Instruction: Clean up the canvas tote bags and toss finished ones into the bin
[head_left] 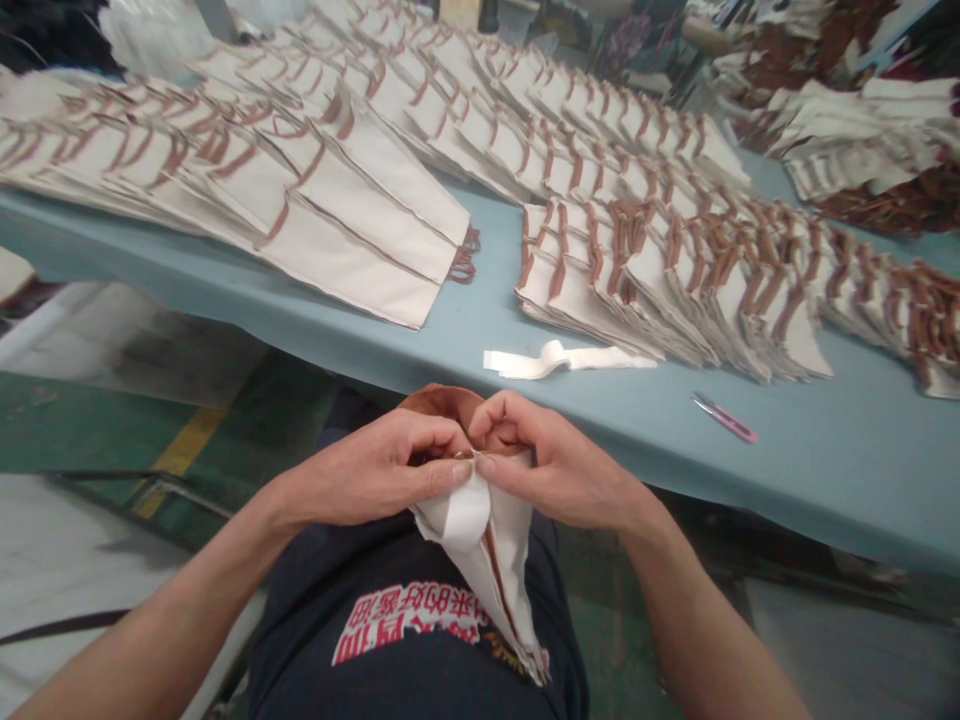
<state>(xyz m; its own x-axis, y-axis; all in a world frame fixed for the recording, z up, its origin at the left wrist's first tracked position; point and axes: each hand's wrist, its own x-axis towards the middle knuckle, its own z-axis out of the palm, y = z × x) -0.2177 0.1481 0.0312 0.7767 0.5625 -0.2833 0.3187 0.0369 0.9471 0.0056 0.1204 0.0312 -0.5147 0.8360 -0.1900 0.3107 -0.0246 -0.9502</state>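
Close to my body I hold a cream fabric piece (pixel 510 540) with a brown seam and a brown part at its far side. My left hand (pixel 382 465) pinches its upper edge between thumb and fingers. Right beside it, my right hand (pixel 559 465) grips the same edge, the two thumb tips almost touching. A loop of white tape (pixel 466 512) hangs below my left thumb. The lower end of the fabric narrows to a point over my lap. What lies between the fingertips is too small to make out.
A blue-covered table (pixel 360 350) stands in front of me. On it are a white tape strip (pixel 555 360), pink-handled thread snips (pixel 726 418), and overlapping rows of cream pieces with brown edging, left (pixel 360 245) and right (pixel 660 260). More fabric is piled (pixel 870 140) at the back right.
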